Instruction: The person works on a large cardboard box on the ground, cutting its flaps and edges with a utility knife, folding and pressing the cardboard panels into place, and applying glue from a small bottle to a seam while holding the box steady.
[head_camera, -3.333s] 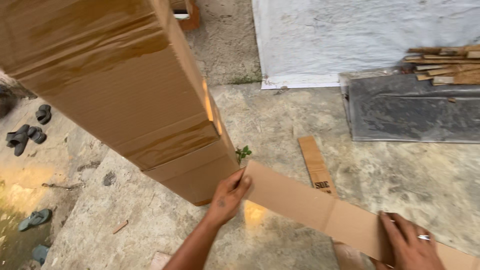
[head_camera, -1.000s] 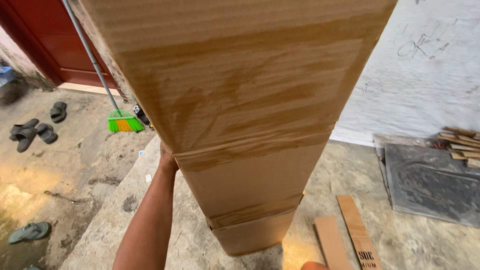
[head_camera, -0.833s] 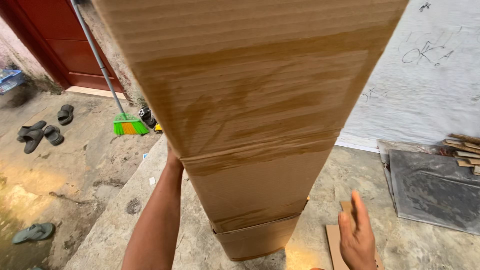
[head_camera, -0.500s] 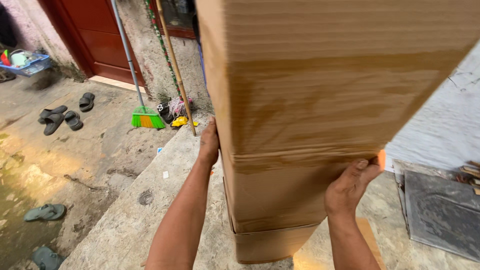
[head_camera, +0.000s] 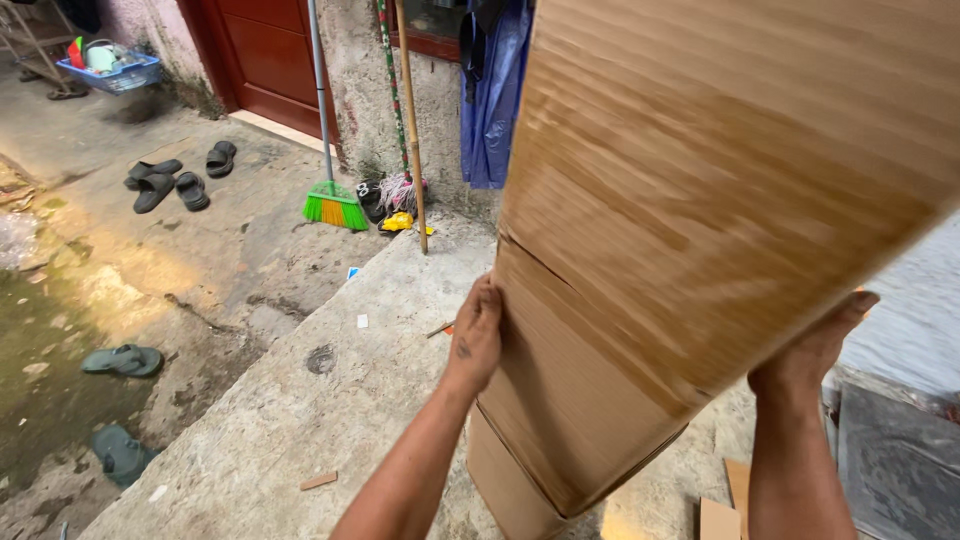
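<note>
Head view, box: a tall brown cardboard box fills the right half of the frame, tilted, its lower end close to the concrete floor; a seam crosses its near face.
Head view, left hand: the left hand lies flat against the box's left edge, fingers pressed together and pointing up.
Head view, right hand: the right hand cups the box's right underside edge; fingers mostly hidden behind the cardboard, so their spread cannot be told.
Head view, surroundings: a green broom and a wooden pole lean on the wall; a blue garment hangs beside them; dark sandals lie near a red door; cardboard scraps lie at lower right.
</note>
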